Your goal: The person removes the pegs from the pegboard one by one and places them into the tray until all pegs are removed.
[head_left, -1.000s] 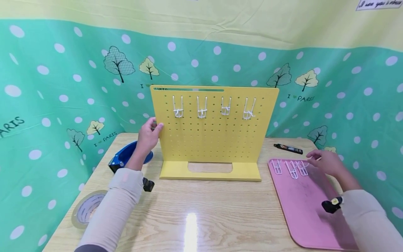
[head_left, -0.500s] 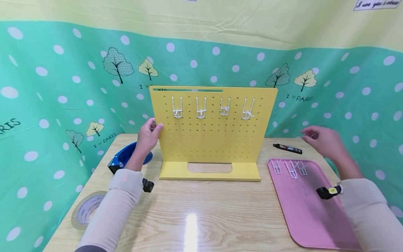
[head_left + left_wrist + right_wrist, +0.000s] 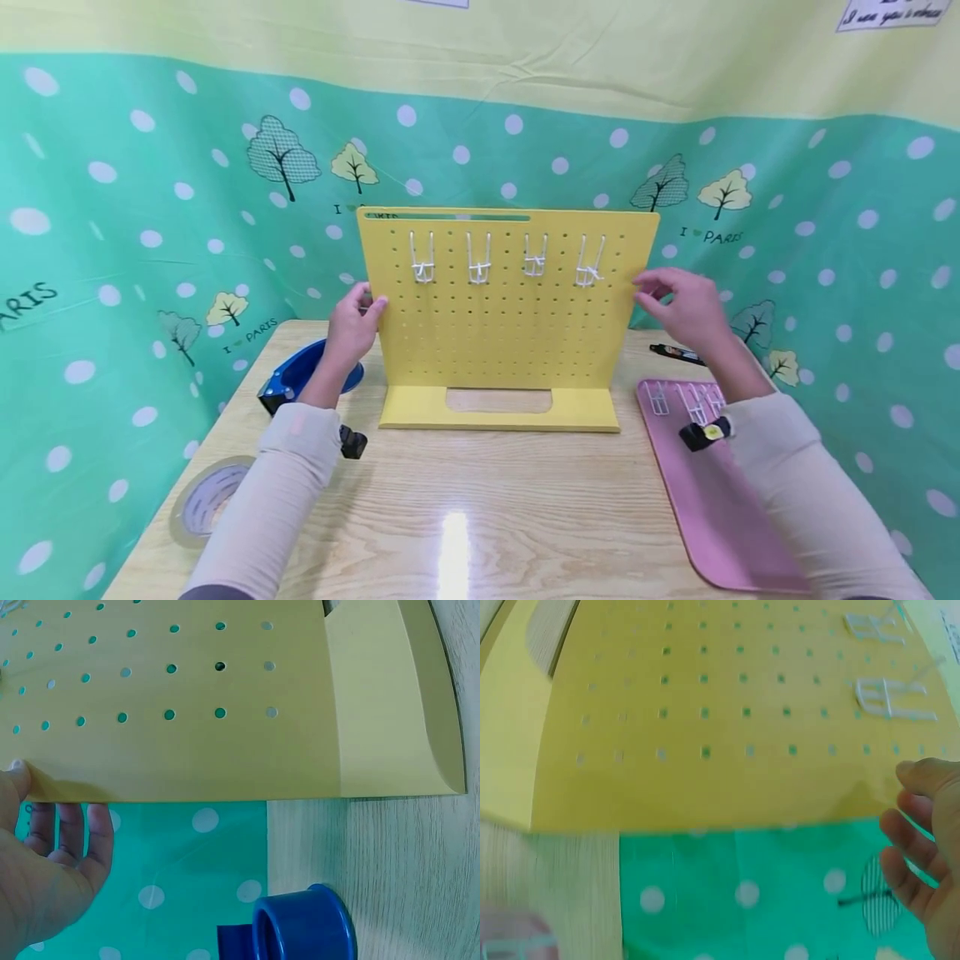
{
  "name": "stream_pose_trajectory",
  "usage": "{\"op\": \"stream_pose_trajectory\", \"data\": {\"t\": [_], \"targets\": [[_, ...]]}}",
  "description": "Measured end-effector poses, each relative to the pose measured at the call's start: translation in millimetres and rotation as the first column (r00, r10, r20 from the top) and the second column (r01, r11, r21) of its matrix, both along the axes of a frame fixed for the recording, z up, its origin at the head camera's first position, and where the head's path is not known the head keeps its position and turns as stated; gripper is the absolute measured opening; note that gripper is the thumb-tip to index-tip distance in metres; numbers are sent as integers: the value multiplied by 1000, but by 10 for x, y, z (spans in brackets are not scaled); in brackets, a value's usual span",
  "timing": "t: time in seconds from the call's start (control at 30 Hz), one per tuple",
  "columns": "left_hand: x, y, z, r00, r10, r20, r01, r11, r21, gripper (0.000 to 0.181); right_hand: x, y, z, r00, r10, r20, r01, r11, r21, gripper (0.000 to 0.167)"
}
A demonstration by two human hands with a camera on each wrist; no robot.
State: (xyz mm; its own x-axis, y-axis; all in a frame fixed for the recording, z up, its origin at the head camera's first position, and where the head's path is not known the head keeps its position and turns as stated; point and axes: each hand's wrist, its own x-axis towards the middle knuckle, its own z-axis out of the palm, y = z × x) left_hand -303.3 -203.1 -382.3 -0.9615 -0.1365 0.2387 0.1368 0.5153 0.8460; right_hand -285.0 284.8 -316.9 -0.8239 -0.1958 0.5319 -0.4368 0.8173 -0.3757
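Note:
A yellow pegboard (image 3: pixel 495 333) stands upright on its base on the wooden table, with several white wire hooks (image 3: pixel 479 260) hanging in a row near its top. My left hand (image 3: pixel 352 329) grips the board's left edge. In the left wrist view the thumb lies on the front face of the pegboard (image 3: pixel 225 757) while the other fingers pass behind the edge. At the opposite edge is my right hand (image 3: pixel 686 308), thumb and fingers parted, with nothing seen between them. The right wrist view, slightly blurred, has the right hand (image 3: pixel 934 840) beside that edge; contact cannot be told.
A pink tray (image 3: pixel 712 517) with a few more white wire hooks (image 3: pixel 658 398) lies on the right, partly under my right forearm. Behind it is a black marker (image 3: pixel 675 353). Left of the board are a blue tape dispenser (image 3: pixel 300 371) and a tape roll (image 3: pixel 206 500).
My right hand has left the hooks at the tray's far end, risen, and moved left to the pegboard's right edge. The left hand keeps its grip on the left edge.

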Motion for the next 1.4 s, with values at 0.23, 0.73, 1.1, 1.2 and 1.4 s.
{"op": "stream_pose_trajectory", "data": {"t": [0.23,0.73,1.1,1.2,1.4], "targets": [[3,11,0,1000,-4,15,4,1000,12,33,-133,-361,-9,991,61,-122,-70,995,-71,22],[-19,9,-17,1000,0,-30,0,1000,-9,31,-247,-718,-68,976,-5,-219,-26,990,-139,13],[-24,15,-14,1000,-3,-22,2,1000,-10,32,-258,-782,-59,969,-69,-238,29,985,-168,8],[-21,9,-13,1000,-4,-25,4,1000,-9,32,-243,-783,-48,969,-79,-234,45,988,-148,10],[-19,6,-23,1000,-2,-27,2,1000,-2,31,-225,-768,-38,969,-84,-232,57,991,-122,10]]}}
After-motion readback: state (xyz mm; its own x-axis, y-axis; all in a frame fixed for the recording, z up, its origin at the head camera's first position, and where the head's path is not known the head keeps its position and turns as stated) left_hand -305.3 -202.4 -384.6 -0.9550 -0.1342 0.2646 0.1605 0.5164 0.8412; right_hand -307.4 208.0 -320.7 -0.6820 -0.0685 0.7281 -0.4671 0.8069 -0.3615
